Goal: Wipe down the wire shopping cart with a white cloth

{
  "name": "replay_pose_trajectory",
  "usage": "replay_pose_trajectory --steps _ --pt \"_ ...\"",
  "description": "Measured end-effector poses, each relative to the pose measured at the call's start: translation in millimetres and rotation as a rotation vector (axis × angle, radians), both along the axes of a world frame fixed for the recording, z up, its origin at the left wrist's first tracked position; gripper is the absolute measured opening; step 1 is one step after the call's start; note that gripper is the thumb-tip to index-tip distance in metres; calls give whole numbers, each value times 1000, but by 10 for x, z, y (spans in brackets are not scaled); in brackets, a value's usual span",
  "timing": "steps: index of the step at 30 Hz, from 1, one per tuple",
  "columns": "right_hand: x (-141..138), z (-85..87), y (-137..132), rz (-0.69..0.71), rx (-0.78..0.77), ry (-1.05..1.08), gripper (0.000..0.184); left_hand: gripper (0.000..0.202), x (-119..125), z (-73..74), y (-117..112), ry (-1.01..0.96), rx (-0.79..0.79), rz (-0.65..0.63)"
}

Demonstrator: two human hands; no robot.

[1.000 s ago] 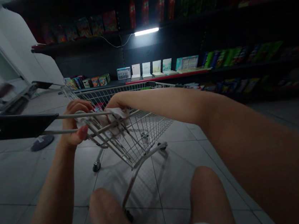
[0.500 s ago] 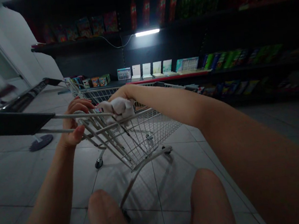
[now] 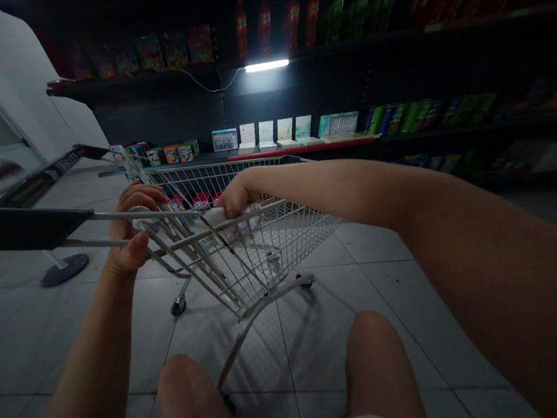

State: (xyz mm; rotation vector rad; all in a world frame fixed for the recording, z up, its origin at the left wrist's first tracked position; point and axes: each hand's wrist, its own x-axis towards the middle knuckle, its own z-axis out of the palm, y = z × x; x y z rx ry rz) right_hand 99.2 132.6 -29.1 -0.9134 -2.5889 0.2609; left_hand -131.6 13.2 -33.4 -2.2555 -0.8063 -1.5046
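Cart rail (image 3: 178, 213): L hand (image 3: 134, 225) wrapped round, R hand (image 3: 237, 197) clutching cloth (image 3: 234, 221).

Left hand (image 3: 134, 225) curled around the top rail (image 3: 178, 212) of a tilted wire shopping cart (image 3: 264, 257), right hand (image 3: 237, 195) closed over a crumpled white cloth (image 3: 234, 219) just beyond that rail. Small red packets (image 3: 192, 202) inside the basket. Black cart handle (image 3: 19, 226) jutting left. Bare knees (image 3: 190, 400) below, above pale floor tiles (image 3: 95, 324). Ahead, dark store shelves (image 3: 302, 147) with boxes, cards and bottles (image 3: 282, 24), under a lit tube lamp (image 3: 267, 66).
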Motion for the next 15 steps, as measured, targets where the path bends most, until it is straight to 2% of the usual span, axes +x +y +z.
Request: replay_pose_trajectory --steps 2,4,6,7,10,15 --pt "-17 233 -22 58 -284 -184 37 47 9 3 -6 4 7 -12" --pt "-8 404 -59 112 -653 -317 43 46 17 9 -14 3 5 -12" --pt "27 489 -108 137 -951 -353 55 46 20 13 -19 -3 -11 12" --pt "45 501 -134 135 -1014 -329 61 47 21 15 -20 -5 -20 26" --pt "57 457 -207 106 -1029 -265 60 46 20 14 -16 -4 -21 18" --pt "17 318 -244 -11 -792 -250 31 44 27 12 -4 -28 7 -44"
